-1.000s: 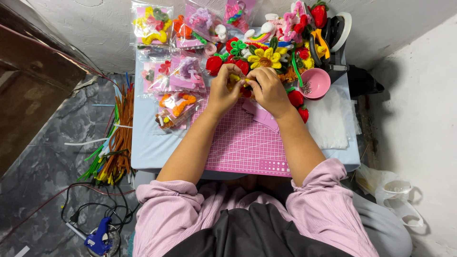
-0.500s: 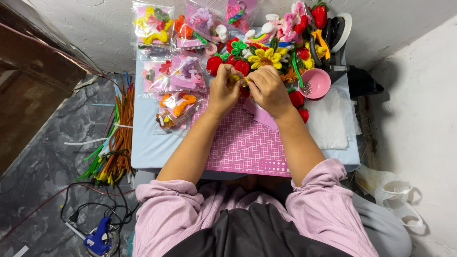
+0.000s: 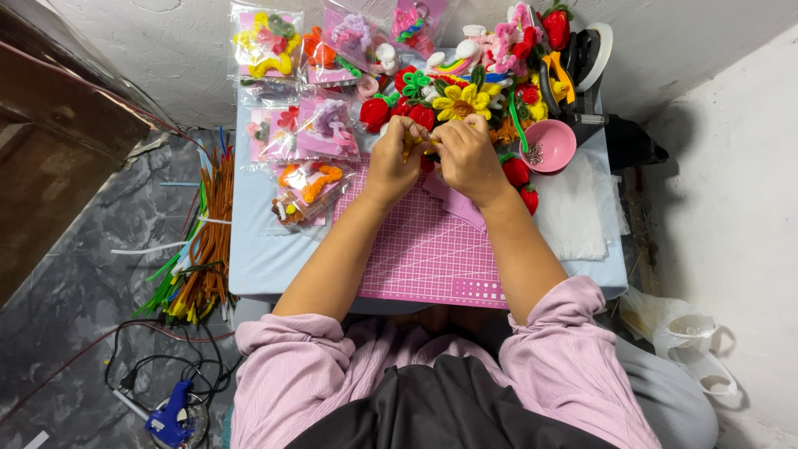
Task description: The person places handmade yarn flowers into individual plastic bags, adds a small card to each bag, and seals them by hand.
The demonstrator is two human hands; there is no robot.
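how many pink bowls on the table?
1. The round pink plastic bowl sits on the small blue-covered table, right of the right hand and beside the pile of pipe-cleaner flowers. Others may be hidden under that pile.

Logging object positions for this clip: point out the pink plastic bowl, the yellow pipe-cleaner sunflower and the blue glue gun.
pink plastic bowl [image 3: 562, 152], head view, right rim.
yellow pipe-cleaner sunflower [image 3: 462, 103], head view, centre.
blue glue gun [image 3: 169, 417], head view, body.

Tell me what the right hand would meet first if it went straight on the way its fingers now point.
The right hand points toward the table's far edge. First in that line is probably the yellow pipe-cleaner sunflower, just beyond its fingertips, among the red fuzzy strawberries. Heights are unclear from above.
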